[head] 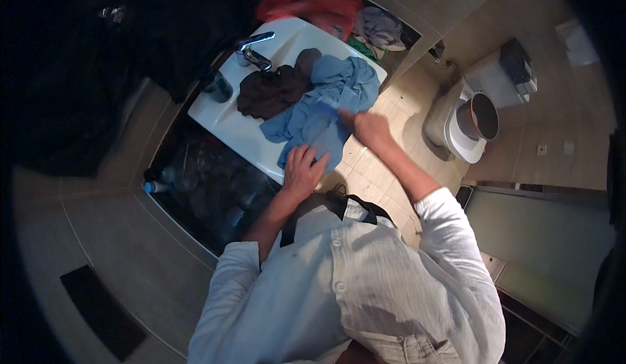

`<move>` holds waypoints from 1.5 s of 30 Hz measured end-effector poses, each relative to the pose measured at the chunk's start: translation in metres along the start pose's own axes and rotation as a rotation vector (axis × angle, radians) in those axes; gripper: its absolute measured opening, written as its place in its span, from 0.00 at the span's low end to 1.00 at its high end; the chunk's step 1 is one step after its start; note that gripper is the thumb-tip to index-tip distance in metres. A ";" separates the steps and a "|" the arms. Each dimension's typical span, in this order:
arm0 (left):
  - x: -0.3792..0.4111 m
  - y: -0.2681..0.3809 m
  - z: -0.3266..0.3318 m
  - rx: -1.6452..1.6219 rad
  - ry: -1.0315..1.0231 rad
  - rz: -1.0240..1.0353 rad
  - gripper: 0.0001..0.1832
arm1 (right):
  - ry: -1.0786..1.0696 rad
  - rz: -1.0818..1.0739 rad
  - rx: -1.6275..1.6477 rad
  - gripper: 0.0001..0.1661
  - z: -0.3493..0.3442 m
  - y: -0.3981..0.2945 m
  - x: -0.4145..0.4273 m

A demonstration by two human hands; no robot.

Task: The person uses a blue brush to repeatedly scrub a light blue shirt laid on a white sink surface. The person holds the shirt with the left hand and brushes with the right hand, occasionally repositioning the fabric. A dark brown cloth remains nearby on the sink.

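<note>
A blue cloth garment [318,114] lies crumpled over the front and right part of a white washbasin [234,134]. My left hand [304,168] rests on its near edge, fingers spread, pressing the fabric down. My right hand [370,128] is closed around a brush-like thing [337,113], blurred, with a brown end and a blue part against the garment. Beside the blue garment a dark brown cloth [271,92] is bunched in the basin. Behind it is a chrome faucet [257,56], its lever raised. Whether water runs cannot be told.
A dark cup [216,86] stands on the basin's left rim. Behind the basin lie a red plastic bag [313,7] and a grey patterned cloth [379,26]. To the right, a metal pot [479,117] sits on a toilet [452,129]. A dark glossy surface [210,193] borders the basin at left.
</note>
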State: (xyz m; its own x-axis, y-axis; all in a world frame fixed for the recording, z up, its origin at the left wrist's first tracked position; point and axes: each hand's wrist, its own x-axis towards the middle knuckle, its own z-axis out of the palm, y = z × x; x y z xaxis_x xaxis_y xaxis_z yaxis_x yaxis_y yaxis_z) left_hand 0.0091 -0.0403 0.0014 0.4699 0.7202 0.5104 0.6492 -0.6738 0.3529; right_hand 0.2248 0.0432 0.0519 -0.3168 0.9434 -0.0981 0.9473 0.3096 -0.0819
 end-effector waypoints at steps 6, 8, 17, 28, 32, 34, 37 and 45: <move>-0.002 0.003 0.000 -0.011 -0.057 0.015 0.19 | 0.009 -0.012 -0.168 0.24 0.023 0.021 -0.011; 0.002 0.004 -0.001 -0.011 -0.058 0.023 0.18 | 0.178 0.039 -0.173 0.19 0.013 0.059 0.020; -0.002 0.003 0.000 -0.015 -0.057 0.008 0.18 | -0.237 -0.270 0.093 0.17 -0.036 -0.042 -0.030; 0.008 0.007 -0.001 -0.117 0.027 -0.035 0.16 | 0.218 0.285 0.330 0.21 0.003 0.041 0.016; 0.022 0.027 0.005 -0.432 0.148 -0.166 0.12 | 0.141 0.413 0.588 0.40 0.018 0.011 0.012; 0.025 0.038 0.012 -0.544 0.078 -0.236 0.09 | 0.055 0.420 0.512 0.54 0.017 -0.004 0.008; 0.026 0.044 0.015 -0.643 -0.098 -0.258 0.08 | -0.010 0.421 0.429 0.47 0.015 -0.014 0.002; 0.032 0.017 -0.012 -0.287 0.015 -0.408 0.20 | 0.260 0.528 1.003 0.30 0.058 0.018 -0.019</move>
State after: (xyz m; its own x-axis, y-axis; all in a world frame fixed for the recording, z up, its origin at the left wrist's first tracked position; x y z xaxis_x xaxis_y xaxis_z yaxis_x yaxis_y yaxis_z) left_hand 0.0280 -0.0307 0.0336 0.2022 0.9335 0.2962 0.5869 -0.3576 0.7265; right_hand 0.2452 0.0241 -0.0048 0.2358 0.9590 -0.1571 0.4596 -0.2525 -0.8515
